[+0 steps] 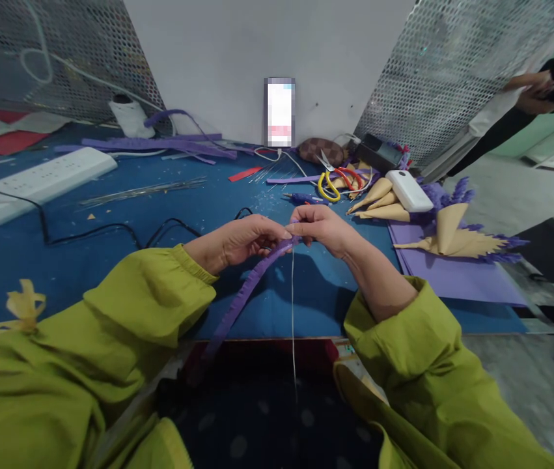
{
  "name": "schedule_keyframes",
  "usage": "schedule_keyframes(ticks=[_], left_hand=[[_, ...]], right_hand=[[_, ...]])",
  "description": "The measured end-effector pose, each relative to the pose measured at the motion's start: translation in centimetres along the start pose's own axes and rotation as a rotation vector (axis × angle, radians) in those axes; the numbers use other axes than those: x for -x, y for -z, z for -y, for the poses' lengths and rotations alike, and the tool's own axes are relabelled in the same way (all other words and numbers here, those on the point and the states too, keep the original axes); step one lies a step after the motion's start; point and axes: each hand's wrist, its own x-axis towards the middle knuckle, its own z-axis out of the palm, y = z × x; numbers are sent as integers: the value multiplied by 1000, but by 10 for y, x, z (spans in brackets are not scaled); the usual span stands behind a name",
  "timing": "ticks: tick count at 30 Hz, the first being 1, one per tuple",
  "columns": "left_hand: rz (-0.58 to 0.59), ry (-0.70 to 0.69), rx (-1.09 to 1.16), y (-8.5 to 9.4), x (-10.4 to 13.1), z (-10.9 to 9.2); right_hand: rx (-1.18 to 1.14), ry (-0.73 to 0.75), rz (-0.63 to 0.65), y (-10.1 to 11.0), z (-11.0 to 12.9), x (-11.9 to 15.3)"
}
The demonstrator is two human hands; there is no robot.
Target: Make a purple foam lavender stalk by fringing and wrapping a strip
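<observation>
Both hands meet over the blue table in the middle of the head view. My left hand (252, 240) pinches a fringed purple paper strip (250, 286), which slants down to the left past the table edge. My right hand (323, 228) is closed, thumb against fingers, at the strip's upper end. From that same spot a thin pale wire (293, 306) hangs straight down over the table edge. The fingertips cover the place where strip and wire come together. Just beyond my right hand lies a blue glue gun (306, 198).
Yellow-handled scissors (328, 185) and red-handled ones (347, 177) lie behind, near a propped phone (280, 114). Paper-wrapped purple flowers (457, 241) rest on purple sheets (462, 280) at right. A white power strip (42, 182) and loose wires (144, 190) are left. A person (525, 98) stands far right.
</observation>
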Motion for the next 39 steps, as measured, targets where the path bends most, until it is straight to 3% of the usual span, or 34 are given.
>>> schedule_keyframes(ticks=[8, 15, 22, 26, 32, 39], left_hand=[[-79, -72, -82, -3, -1, 1], [-97, -119, -14, -3, 1, 0], [-133, -158, 25, -6, -2, 4], [-150, -162, 22, -8, -3, 7], [-64, -165, 23, -3, -2, 7], [-118, -181, 24, -7, -3, 10]], right_hand=[[-74, 60, -54, -2, -5, -1], [-341, -32, 54, 7, -7, -3], [-470, -75, 77, 4, -10, -4], [-493, -93, 94, 5, -11, -5], [-456, -107, 119, 10, -11, -6], [-428, -112, 102, 8, -10, -5]])
